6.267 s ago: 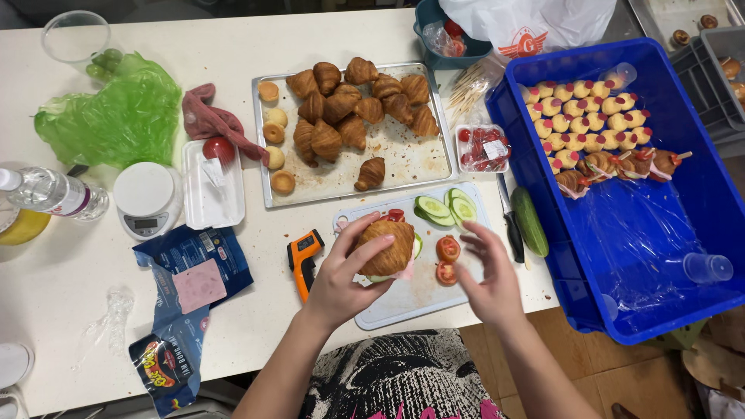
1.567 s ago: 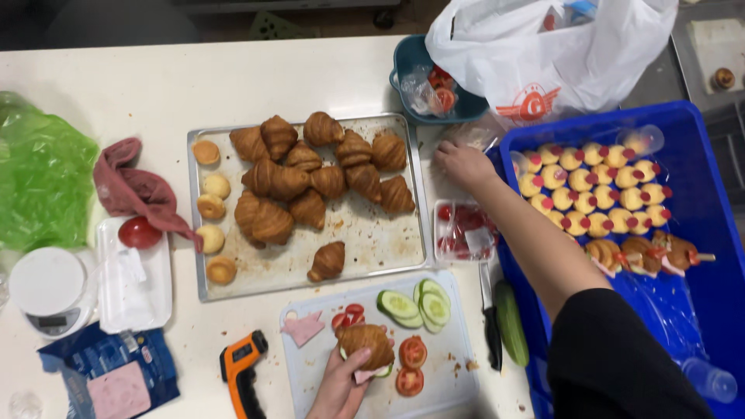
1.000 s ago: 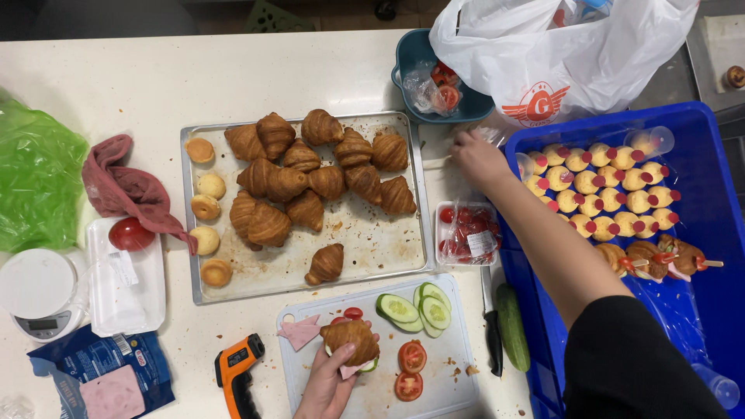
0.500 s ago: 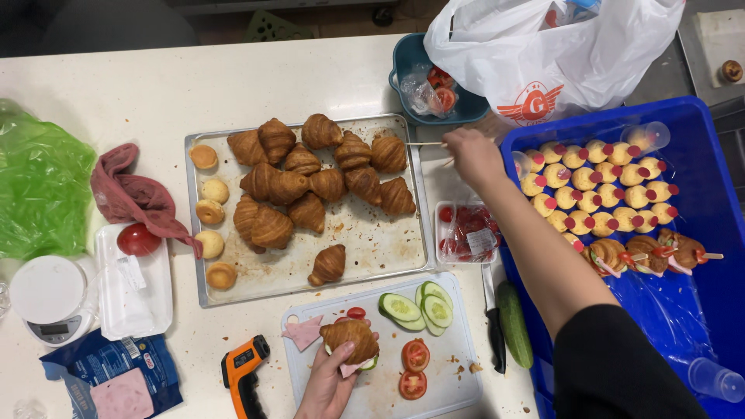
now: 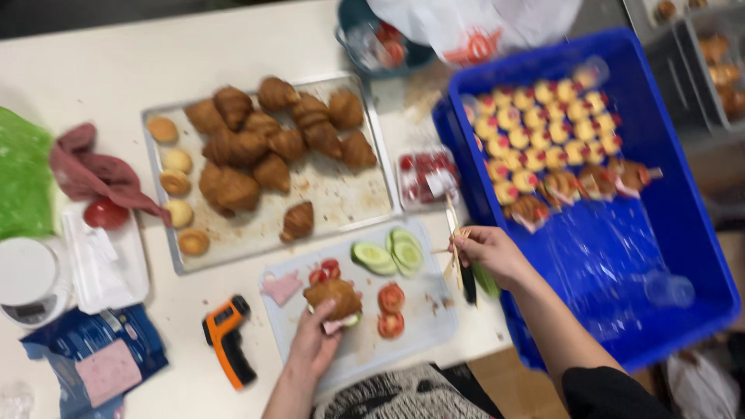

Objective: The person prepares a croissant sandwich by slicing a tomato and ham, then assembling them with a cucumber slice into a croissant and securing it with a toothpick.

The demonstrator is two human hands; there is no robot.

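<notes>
My left hand (image 5: 314, 341) grips a filled croissant (image 5: 332, 297), golden brown, lying flat on the pale cutting board (image 5: 423, 334) with pink ham and a bit of green poking out underneath. My right hand (image 5: 489, 254) pinches what look like thin wooden skewers (image 5: 452, 240), blurred, held over the board's right edge beside the cucumber slices (image 5: 388, 254).

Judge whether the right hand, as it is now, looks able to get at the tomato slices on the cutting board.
Probably yes. The right hand hovers at the cutting board's right edge, holding wooden skewers, and nothing lies between it and the tomato slices. The skewers fill its fingers, though.
</notes>
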